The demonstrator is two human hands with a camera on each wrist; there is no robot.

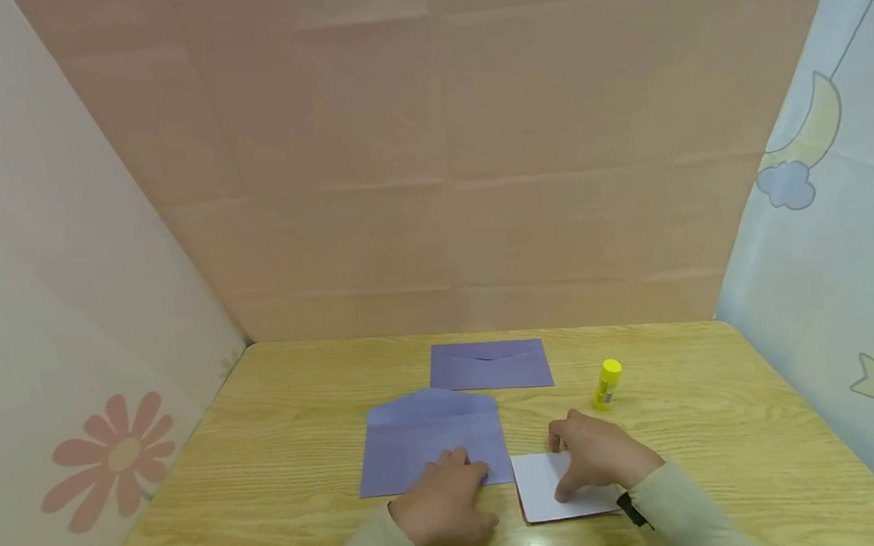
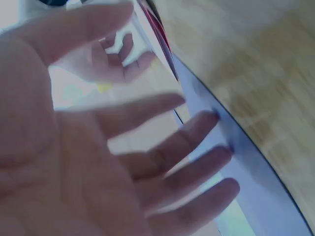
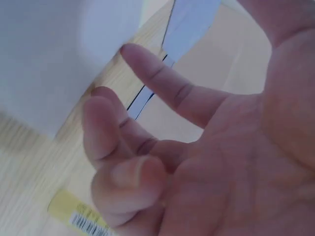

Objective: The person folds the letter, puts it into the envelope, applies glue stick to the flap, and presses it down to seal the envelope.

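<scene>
A purple envelope point(image 1: 410, 450) lies on the table with its pointed flap unfolded toward the back. My left hand point(image 1: 447, 499) is over its lower right part, fingers spread, the fingertips point(image 2: 211, 118) at its surface. Just right of the envelope lies a white card point(image 1: 536, 486) with a thin reddish layer showing along its edge. Over the card is my right hand point(image 1: 594, 451), thumb above its face and fingers near its far edge. In the right wrist view the index fingertip point(image 3: 130, 51) is beside the card's edge, and the other fingers are bent; no grip shows.
A second purple envelope point(image 1: 492, 374), flap folded down, lies farther back. A yellow glue stick point(image 1: 607, 384) stands beyond the right hand. The wooden table point(image 1: 266, 434) meets a tan backdrop behind and printed cloth on both sides.
</scene>
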